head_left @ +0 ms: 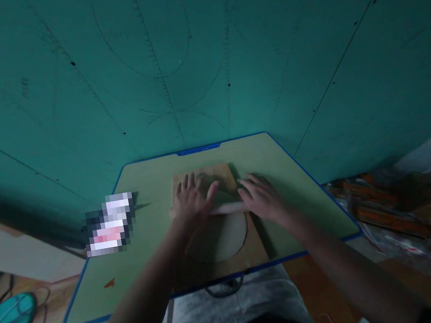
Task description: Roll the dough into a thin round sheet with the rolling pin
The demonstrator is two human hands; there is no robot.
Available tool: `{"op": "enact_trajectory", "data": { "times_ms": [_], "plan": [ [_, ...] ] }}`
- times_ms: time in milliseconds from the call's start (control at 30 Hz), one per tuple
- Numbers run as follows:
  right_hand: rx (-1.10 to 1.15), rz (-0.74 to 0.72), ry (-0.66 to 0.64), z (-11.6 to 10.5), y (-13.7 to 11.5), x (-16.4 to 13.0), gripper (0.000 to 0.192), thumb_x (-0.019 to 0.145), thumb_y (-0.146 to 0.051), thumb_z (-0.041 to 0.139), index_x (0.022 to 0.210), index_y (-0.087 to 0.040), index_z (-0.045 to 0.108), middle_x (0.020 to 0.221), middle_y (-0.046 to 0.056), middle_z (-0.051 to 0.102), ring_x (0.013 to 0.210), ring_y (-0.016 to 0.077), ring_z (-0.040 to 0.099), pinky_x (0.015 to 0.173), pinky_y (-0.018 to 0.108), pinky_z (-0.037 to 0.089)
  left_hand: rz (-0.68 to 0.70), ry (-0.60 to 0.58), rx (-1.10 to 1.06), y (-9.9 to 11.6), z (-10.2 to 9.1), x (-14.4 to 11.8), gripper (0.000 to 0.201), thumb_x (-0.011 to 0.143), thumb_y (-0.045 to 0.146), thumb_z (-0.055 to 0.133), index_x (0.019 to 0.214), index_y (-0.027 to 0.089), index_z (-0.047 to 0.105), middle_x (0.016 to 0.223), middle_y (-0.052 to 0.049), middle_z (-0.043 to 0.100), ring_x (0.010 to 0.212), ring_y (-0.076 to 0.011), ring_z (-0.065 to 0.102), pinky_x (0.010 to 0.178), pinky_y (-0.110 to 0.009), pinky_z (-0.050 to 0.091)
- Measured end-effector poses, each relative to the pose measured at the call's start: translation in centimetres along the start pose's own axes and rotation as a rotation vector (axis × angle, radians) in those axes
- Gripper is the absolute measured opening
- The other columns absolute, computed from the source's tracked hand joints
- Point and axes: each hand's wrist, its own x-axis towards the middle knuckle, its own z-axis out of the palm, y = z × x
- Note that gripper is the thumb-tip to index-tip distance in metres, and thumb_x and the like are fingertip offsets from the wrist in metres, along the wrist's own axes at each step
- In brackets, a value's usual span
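Note:
A pale rolling pin (pixel 229 208) lies crosswise over a flat round sheet of dough (pixel 218 238) on a wooden board (pixel 255 248). My left hand (pixel 192 198) bears on the pin's left part with the palm, its fingers stretched forward and the thumb out to the right. At the pin's right end is my right hand (pixel 261 195), the fingers bent and the palm over that end. Both hands hold the pin between them, and their palms hide its ends. Part of the dough's left side is behind my left wrist.
The board rests on a pale green folding table (pixel 302 213) with a blue edge. A pixelated item (pixel 110 226) lies at the table's left, near a small orange mark (pixel 109 283). A green wall (pixel 199 65) rises behind. Plastic-wrapped packages (pixel 390 215) lie on the right.

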Motion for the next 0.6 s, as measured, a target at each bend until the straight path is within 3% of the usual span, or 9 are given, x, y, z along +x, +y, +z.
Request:
{"op": "enact_trajectory", "data": {
  "times_ms": [167,400,500,600],
  "plan": [
    [0.02,-0.091,0.007,-0.4,-2.4,-5.5,0.046,0.103,-0.032,0.036,0.138,-0.012,0.059,0.146,0.016,0.057,0.14,0.0283,0.046,0.117,0.049,0.037,0.035,0.1,0.037,1.8,-0.7,-7.0,0.051,0.103,0.041,0.037,0.131,0.003,0.059,0.142,-0.026,0.056,0.139,-0.0389,0.045,0.114,-0.054,0.035],
    [-0.024,-0.171,0.087,-0.9,-5.1,-12.6,0.056,0.102,-0.033,0.039,0.153,-0.009,0.04,0.153,0.018,0.049,0.143,0.0296,0.043,0.113,0.05,0.044,0.107,0.215,0.045,3.4,-0.8,-15.4,0.054,0.103,0.04,0.039,0.144,0.006,0.043,0.145,-0.022,0.054,0.14,-0.0362,0.045,0.113,-0.055,0.04],
    [-0.035,-0.177,0.081,-0.8,-5.0,-12.5,0.056,0.101,-0.032,0.039,0.153,-0.011,0.04,0.154,0.017,0.047,0.143,0.0292,0.042,0.114,0.051,0.043,0.131,0.205,0.043,3.0,-0.8,-15.9,0.059,0.103,0.043,0.038,0.149,0.007,0.037,0.149,-0.021,0.05,0.142,-0.0351,0.043,0.113,-0.054,0.04],
    [-0.034,-0.137,0.038,-0.6,-4.0,-9.0,0.052,0.101,-0.032,0.036,0.145,-0.008,0.051,0.147,0.02,0.055,0.139,0.0307,0.048,0.115,0.052,0.041,0.174,0.143,0.018,1.4,-1.1,-13.0,0.054,0.104,0.043,0.036,0.144,0.008,0.046,0.146,-0.019,0.054,0.14,-0.0332,0.046,0.113,-0.052,0.04]
  ]
}}
